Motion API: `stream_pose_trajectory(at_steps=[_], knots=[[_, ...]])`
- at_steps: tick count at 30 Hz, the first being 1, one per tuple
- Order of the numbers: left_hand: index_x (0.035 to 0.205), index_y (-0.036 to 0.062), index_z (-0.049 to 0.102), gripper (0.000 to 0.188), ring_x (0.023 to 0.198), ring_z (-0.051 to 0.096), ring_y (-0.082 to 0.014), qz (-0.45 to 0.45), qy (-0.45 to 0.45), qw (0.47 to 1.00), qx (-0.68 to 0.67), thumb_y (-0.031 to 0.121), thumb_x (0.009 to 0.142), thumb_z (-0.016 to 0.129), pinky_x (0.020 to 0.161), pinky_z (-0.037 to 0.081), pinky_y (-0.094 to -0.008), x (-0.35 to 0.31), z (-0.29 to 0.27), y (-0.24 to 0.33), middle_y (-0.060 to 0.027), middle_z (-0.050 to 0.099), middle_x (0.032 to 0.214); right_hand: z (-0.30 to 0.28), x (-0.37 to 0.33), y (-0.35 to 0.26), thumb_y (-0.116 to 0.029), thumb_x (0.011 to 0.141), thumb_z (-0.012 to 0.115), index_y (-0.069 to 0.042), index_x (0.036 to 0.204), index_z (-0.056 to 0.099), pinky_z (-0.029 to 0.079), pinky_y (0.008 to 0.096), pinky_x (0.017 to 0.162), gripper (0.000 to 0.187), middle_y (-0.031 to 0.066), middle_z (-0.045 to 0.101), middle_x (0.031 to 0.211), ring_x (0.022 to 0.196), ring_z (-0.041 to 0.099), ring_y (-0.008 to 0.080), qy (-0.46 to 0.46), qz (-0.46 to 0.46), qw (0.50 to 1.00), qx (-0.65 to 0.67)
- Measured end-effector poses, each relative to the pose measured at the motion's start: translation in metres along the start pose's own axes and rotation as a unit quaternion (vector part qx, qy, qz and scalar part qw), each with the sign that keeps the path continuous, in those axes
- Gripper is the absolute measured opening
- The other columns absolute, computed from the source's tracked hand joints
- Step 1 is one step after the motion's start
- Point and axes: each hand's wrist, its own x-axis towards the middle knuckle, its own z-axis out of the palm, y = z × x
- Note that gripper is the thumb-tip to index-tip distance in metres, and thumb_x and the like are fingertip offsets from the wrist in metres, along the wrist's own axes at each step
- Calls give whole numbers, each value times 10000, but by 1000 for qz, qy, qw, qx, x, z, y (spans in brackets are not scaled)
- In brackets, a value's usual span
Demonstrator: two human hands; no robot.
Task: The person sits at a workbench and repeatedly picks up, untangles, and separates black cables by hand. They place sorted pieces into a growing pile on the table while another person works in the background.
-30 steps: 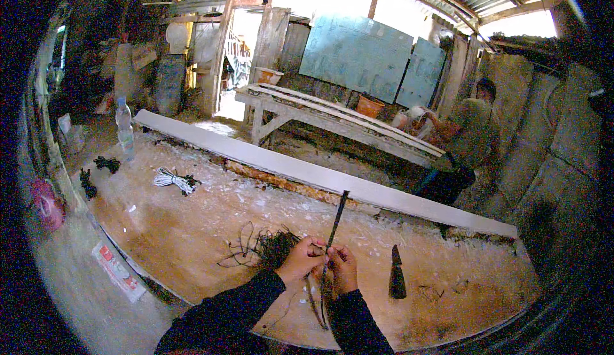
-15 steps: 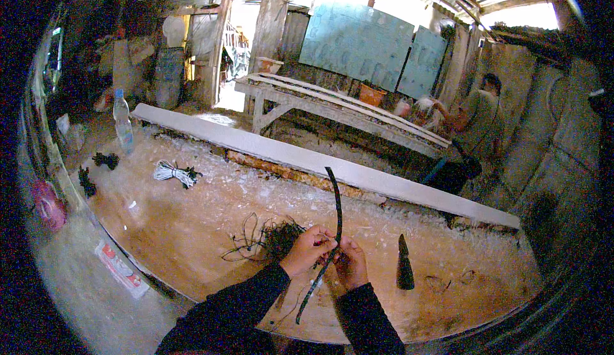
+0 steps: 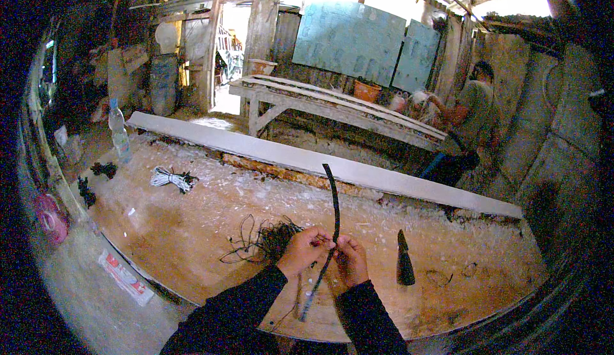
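Observation:
Over the table, a long thin black strip stands up between my hands, gently curved, its lower end blurred. My left hand pinches at its middle from the left. From the right, my right hand closes its fingertips on the same spot. Whether a thin cord is also between the fingertips is too small to tell. A loose tangle of thin black cord lies beside my left hand, partly behind it. To the right of my right hand lies a dark, narrow piece with a pointed end.
A bundle of white cord and small dark bundles lie at the table's left, near a clear bottle. A long pale board edges the far side. Beyond stand a wooden bench and a person at right.
My hands stay at the strip's middle, with small finger movements. The strip's lower end has swung slightly right. The whole view has shifted slightly.

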Motion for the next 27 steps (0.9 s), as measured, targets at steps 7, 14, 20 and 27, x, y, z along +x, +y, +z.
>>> stream_pose_trajectory(at_steps=[7, 14, 20, 27], knots=[[802, 22, 591, 159, 584, 527, -108, 54, 43, 994, 85, 163, 733, 616, 551, 435, -241, -8, -1, 12, -60, 576, 679, -3, 2, -2, -133, 781, 552, -48, 799, 577, 400, 212, 591, 91, 0, 571, 714, 638, 510, 85, -1, -42, 992, -116], [784, 10, 583, 195, 527, 492, -87, -80, 13, 997, 13, 204, 766, 587, 480, 413, -238, -5, -5, 14, -20, 553, 638, -7, 3, 4, -139, 785, 545, -32, 806, 582, 404, 221, 585, 115, 8, 581, 723, 626, 517, 92, -17, -51, 992, -116], [790, 23, 565, 207, 469, 431, -32, -136, -34, 987, -75, 230, 794, 555, 388, 352, -179, -2, -11, 19, 20, 518, 614, -3, 2, 2, -139, 786, 546, -32, 831, 577, 408, 223, 585, 120, 20, 589, 738, 642, 528, 102, -21, -22, 995, -100], [803, 57, 548, 208, 417, 414, -48, -143, -52, 980, -131, 261, 813, 511, 381, 336, -185, -4, -10, 24, 42, 451, 528, -7, 4, 2, -114, 782, 549, -33, 846, 573, 405, 221, 578, 106, 29, 590, 756, 643, 522, 103, -32, -21, 996, -79]])
